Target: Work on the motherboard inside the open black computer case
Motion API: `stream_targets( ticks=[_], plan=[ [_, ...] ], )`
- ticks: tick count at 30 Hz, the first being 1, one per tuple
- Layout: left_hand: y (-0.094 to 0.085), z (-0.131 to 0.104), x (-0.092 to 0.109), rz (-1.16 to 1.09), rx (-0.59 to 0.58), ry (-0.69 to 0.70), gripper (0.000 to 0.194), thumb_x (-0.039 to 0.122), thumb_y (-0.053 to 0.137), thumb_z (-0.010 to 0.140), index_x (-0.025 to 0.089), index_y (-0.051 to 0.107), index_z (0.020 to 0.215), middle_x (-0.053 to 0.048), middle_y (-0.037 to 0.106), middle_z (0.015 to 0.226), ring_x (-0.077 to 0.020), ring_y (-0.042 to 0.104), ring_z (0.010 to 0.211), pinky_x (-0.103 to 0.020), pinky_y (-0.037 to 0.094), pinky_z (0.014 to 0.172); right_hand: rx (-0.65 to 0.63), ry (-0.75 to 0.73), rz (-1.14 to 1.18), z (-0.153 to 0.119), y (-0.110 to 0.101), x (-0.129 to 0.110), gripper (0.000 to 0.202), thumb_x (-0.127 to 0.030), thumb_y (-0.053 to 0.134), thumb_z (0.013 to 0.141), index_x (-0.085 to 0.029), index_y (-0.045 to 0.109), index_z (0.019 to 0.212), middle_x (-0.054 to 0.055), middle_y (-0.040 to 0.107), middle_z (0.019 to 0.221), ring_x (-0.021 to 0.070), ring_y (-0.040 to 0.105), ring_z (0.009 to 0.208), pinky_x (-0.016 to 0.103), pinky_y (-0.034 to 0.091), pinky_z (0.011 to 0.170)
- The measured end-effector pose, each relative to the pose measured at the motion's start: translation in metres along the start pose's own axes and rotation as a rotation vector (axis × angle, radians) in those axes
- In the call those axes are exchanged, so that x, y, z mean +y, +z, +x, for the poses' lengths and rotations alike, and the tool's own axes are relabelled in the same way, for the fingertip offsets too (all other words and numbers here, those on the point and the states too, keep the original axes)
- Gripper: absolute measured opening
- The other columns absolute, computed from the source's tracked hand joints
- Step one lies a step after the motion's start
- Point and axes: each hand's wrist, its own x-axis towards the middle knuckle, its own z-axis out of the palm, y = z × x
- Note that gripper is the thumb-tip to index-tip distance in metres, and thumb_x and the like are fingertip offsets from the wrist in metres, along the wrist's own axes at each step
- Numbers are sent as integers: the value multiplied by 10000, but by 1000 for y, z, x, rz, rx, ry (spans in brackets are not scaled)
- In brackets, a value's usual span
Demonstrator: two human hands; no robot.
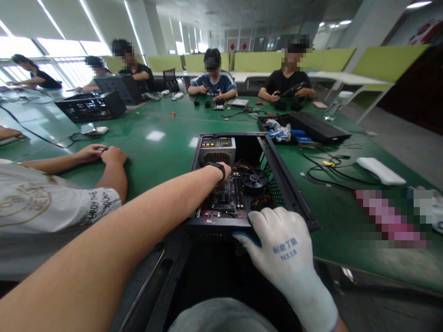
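An open black computer case (294,193) lies on its side at the table's near edge. Inside it are a power supply (218,150), a motherboard (223,197), a round black fan (254,179) and coloured cables. My left hand (225,171), bare and with a dark band at the wrist, reaches down over the motherboard beside the power supply. Its fingertips are hidden, so whether it holds anything cannot be seen. My right hand (280,240), in a white work glove, grips the near rim of the case, thumb below and fingers over the top.
At left, a person's hands (110,154) rest close together on the green table (152,157). Right of the case lie a black tray (318,127) with gloves, loose cables (321,170) and a white box (380,170). Other people sit across the table; another case (92,106) stands back left.
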Motion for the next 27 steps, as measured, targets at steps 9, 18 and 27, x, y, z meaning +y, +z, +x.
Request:
stream_targets(
  ticks=[9,18,27],
  plan=[
    [3,5,-1,-20,18,-4,631,261,892,529,100,749,1123,-158,740,1124,-291,689,1043,-274,549,889,1,-1,9,-1,3,1,298,-527,642,844,-235,587,860,40,575,782,232,452,769,357,181,676],
    [3,5,0,4,3,7,628,273,886,534,119,750,1128,-145,744,1112,-288,683,1062,-278,538,910,39,-7,4,-2,4,1,305,-533,651,837,-235,594,865,41,570,777,237,451,765,362,187,677],
    [1,2,1,9,7,27,628,276,882,560,60,739,1133,-176,737,1123,-298,689,1045,-291,546,904,46,-6,-5,-3,6,1,313,-543,649,834,-236,591,846,43,573,772,239,449,762,364,188,678]
  ],
)
